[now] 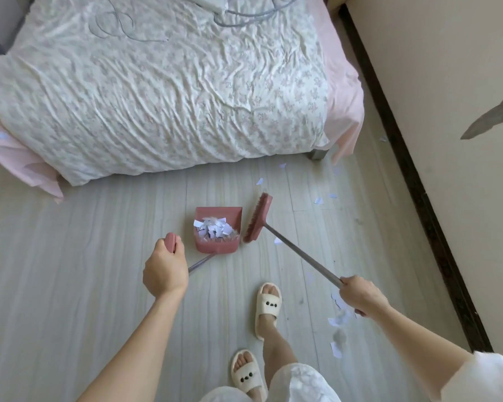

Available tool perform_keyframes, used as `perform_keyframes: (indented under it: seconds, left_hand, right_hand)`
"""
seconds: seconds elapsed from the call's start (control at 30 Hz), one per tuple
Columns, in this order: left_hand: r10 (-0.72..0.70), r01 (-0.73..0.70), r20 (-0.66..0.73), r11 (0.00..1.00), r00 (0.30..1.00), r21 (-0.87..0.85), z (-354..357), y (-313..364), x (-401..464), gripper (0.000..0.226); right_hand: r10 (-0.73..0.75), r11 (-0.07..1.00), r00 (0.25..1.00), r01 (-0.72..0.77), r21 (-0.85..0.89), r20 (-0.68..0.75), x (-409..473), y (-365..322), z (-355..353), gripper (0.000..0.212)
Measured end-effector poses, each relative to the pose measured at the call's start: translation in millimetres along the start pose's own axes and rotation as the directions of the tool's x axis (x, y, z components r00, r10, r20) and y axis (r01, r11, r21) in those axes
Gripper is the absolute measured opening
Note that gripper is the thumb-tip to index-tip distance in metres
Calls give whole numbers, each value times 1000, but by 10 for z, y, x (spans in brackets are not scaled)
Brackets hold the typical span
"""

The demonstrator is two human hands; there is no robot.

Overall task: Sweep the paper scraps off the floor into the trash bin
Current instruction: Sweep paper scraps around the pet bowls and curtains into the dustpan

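Two hands busy, both closed on handles. Your left hand (164, 268) has its fingers wrapped round the pink grip of the dustpan (217, 229), which sits on the floor (84, 256) near the foot of the bed (157, 91). Your right hand (360, 294) grips the grey pole of the broom (257, 217); its pink head stands just right of the pan.

Step in hand, by my reading: mid-collection. One heap of paper scraps (214, 227) already lies in the pan. Loose scraps (325, 198) remain far right toward the wall, more near right beside your slipper (268, 309).

Next move likely calls for reaching the broom to those strays and drawing them left to the pan's mouth. Trash bin not in view.
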State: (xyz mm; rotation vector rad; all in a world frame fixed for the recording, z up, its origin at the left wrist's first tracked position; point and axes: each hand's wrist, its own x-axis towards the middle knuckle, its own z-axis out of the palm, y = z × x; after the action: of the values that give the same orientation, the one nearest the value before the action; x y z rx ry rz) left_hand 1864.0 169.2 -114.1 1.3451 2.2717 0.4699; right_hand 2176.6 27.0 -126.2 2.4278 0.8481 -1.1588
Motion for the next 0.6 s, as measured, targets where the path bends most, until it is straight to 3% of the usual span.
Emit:
perform_keyframes:
  seconds: [0.23, 0.37, 0.47, 0.6]
  left_hand:
    - [15, -14, -10, 997, 1000, 81, 372, 703, 589, 36]
    - [52, -52, 5, 989, 999, 140, 602, 1133, 887, 37]
    - [69, -70, 12, 982, 998, 176, 728, 1419, 1035, 38]
    - [124, -129, 38, 972, 992, 196, 897, 1727, 1194, 36]
  right_hand:
    - [-67, 985, 997, 59, 165, 41, 1021, -1177, -691, 33]
    - [-48, 965, 995, 24, 263, 86, 1528, -1559, -1040, 21]
    - [27, 931, 991, -73, 359, 131, 1803, -1522, -1147, 17]
    - [84, 895, 974, -166, 413, 208, 1800, -984, -973, 21]
